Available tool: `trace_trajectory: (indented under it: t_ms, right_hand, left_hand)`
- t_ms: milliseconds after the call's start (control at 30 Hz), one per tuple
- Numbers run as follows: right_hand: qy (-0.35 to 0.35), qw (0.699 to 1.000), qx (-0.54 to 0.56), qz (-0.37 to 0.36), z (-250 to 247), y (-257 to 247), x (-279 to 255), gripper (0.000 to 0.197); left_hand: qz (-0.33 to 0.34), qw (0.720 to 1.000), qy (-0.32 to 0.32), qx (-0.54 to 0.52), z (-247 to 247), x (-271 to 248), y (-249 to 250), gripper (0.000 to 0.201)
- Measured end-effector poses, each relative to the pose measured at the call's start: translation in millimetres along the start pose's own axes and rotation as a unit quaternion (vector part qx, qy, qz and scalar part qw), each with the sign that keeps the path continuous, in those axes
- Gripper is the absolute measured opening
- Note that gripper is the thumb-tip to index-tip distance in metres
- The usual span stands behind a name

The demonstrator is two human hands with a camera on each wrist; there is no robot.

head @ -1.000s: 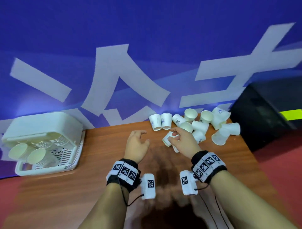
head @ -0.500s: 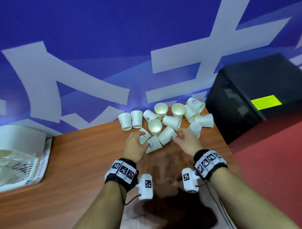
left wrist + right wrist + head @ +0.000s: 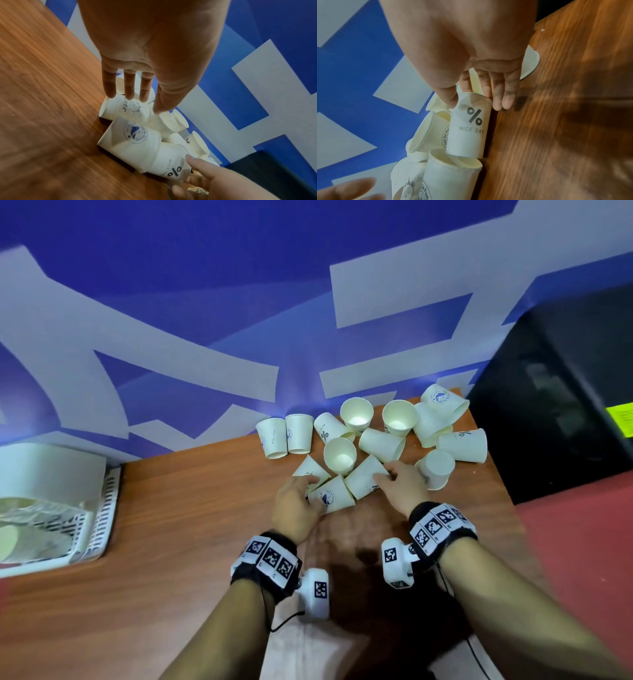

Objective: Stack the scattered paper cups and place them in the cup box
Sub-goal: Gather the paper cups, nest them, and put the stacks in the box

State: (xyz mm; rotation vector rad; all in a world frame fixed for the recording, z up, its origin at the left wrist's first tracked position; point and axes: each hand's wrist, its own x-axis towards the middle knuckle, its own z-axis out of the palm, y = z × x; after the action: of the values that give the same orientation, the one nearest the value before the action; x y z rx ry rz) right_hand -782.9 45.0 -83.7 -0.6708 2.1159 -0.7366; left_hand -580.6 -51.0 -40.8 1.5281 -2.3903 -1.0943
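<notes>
Stacking barely begun: right hand pinches a sideways cup, left hand loose-fingered beside another, loose cups crowding the surface's far edge, cup box at its left edge part-filled.

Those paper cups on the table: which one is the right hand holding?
The lying cup printed "% NICE DAY": the right hand pinches its rim end, and its base sits in the mouth of the dolphin-badge cup.

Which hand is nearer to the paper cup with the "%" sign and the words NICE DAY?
Right. The right hand pinches the "%" cup at its end; the left hand is beside it, at the neighbouring whale-print cup.
</notes>
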Motion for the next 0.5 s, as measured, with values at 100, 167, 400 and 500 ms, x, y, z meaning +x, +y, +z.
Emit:
trace_trajectory:
  t_ms: [100,167,400,500]
  right_hand:
    - [0.004,1.000,-0.003,-0.018,2,5,4,0.018]
    - [0.009,1.000,0.004,-0.020,0,7,2,0.021]
    - [0.071,0.991,0.105,-0.052,-29,14,-24,0.043]
    - [0.067,0.985,0.146,-0.057,-40,19,-33,0.047]
  left_hand:
    - [0.001,1.000,-0.003,0.005,7,2,-1,0.045]
    - [0.006,1.000,-0.010,0.017,12,4,0,0.047]
    - [0.056,0.990,-0.047,0.121,39,10,6,0.059]
    - [0.051,0.980,-0.079,0.173,47,12,13,0.064]
